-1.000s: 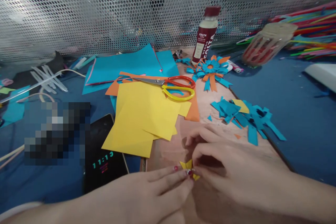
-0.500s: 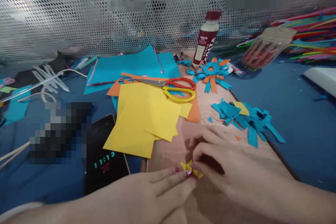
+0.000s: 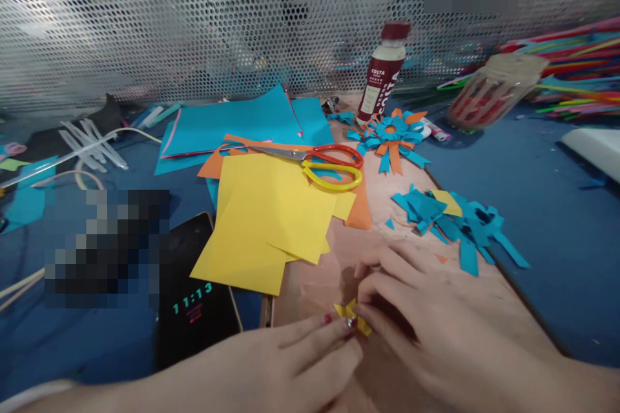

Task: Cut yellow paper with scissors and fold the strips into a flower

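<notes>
A small folded yellow paper piece [image 3: 362,324] lies on the wooden board [image 3: 310,290], low in the middle of the view. My left hand [image 3: 310,355] reaches in from the left, its fingertips pressing on the piece. From the right, my right hand [image 3: 402,303] pinches the same piece between thumb and index finger. Fingers hide part of the paper. Beyond my hands lie yellow sheets [image 3: 261,226], with red-and-yellow-handled scissors [image 3: 334,164] across their upper edge.
Blue paper scraps [image 3: 460,222] and a blue-and-orange paper flower [image 3: 391,132] lie to the right. A bottle [image 3: 382,74] and a tilted jar [image 3: 496,90] stand behind. At left is a phone [image 3: 198,297]; blue sheets [image 3: 232,119] lie at the back.
Both hands remain on the yellow piece, with only slight finger shifts. The whole view has moved a little.
</notes>
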`<state>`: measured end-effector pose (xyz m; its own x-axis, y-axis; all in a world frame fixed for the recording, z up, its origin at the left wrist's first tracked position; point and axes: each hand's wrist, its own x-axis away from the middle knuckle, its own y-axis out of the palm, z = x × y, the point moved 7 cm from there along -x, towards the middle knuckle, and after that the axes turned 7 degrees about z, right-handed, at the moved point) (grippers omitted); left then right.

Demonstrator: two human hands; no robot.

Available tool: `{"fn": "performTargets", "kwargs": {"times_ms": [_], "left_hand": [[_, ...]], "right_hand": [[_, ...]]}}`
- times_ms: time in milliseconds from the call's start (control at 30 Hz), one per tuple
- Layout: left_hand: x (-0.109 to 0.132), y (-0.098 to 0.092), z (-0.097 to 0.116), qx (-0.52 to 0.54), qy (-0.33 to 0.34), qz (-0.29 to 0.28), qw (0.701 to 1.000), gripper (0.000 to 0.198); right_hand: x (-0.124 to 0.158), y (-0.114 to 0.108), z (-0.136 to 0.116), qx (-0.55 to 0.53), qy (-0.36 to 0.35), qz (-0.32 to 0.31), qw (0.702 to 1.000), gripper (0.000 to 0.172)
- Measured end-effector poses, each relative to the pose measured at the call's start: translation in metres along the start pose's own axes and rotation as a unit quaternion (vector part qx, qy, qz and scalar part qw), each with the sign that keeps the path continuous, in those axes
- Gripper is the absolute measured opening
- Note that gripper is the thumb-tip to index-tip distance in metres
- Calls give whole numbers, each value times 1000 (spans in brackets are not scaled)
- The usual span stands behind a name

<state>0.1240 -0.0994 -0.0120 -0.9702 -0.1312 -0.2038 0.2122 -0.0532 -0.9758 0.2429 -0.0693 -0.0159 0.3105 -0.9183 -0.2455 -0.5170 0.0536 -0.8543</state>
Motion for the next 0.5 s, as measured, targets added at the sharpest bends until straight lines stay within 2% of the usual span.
{"fn": "performTargets", "kwargs": {"times_ms": [100,300,500], "left_hand": [[0,0,0,0,10,4,1000,36],[1,3,-3,14,-3,-5,1000,40],[2,2,-2,-3,-2,5,1000,34]], "right_hand": [[0,-1,1,-5,-2,17,1000,13],[-1,0,-1,19,-16,14,1000,14],[-1,2,1,13,-10,8,1000,12]]}}
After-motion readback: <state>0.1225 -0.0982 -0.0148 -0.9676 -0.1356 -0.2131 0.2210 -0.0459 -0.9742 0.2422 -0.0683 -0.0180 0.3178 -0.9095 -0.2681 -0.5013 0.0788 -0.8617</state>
